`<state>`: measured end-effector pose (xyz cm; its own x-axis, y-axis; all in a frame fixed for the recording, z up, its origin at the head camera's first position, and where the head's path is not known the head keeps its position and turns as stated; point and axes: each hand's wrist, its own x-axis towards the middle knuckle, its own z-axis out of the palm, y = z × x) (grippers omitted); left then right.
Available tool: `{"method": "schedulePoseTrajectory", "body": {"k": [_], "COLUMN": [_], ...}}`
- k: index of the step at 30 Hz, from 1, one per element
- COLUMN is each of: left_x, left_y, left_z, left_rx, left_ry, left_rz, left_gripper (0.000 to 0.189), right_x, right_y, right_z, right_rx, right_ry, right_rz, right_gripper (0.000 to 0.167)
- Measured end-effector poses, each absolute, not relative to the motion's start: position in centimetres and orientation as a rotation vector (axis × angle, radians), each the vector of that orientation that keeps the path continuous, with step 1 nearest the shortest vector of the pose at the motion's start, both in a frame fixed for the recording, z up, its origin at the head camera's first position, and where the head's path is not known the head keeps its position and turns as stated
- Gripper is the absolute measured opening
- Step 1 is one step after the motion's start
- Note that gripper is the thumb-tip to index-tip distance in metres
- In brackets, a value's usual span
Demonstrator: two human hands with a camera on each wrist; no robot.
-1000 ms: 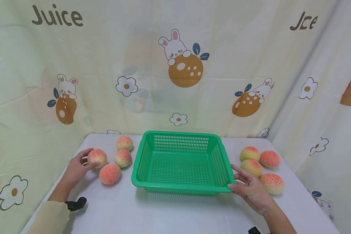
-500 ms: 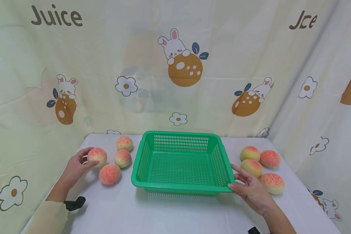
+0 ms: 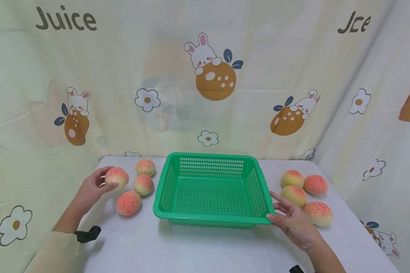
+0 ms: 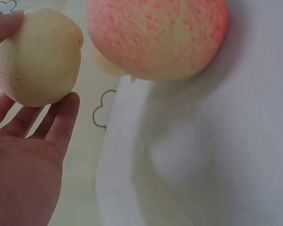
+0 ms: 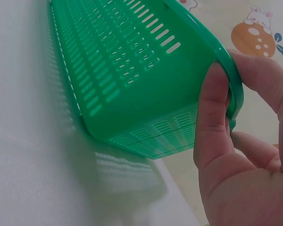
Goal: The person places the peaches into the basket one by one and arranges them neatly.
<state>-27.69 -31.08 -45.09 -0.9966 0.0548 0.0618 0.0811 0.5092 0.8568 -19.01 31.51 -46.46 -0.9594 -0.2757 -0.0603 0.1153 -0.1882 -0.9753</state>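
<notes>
My left hand holds a pink-and-cream peach between thumb and fingers, lifted above the table at the left. In the left wrist view that peach shows its pale side, with the thumb above and fingertips below. Close by lies a redder peach, with two more peaches behind it. A green plastic basket stands mid-table with nothing inside. At its near right corner my right hand pinches the rim, thumb and fingers on either side, as the basket shows in the right wrist view.
Right of the basket sits a group of several peaches, just beyond the right hand. A white cloth covers the table. A patterned curtain hangs behind and along both sides.
My left hand has raised the peach off the table and shifted it slightly right and away from me. The right hand and the basket have stayed in place.
</notes>
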Motion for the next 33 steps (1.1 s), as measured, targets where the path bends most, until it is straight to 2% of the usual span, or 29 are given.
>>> {"method": "schedulePoseTrajectory", "body": {"k": [18,33], "left_x": [-28.9,-29.7], "left_y": [-28.7,-26.4], "left_z": [-41.8,-40.5], "left_rx": [-0.306,-0.362], "left_ry": [-2.680,-2.695], "left_rz": [-1.559,-1.548], "left_gripper": [0.073,0.073], "right_x": [-18.9,-18.8], "right_y": [31.4,31.2], "right_z": [-46.3,-46.4], "right_rx": [-0.191,-0.220], "right_ry": [1.797,1.778], "right_rz": [-2.258,-2.283], "right_gripper": [0.080,0.076]}}
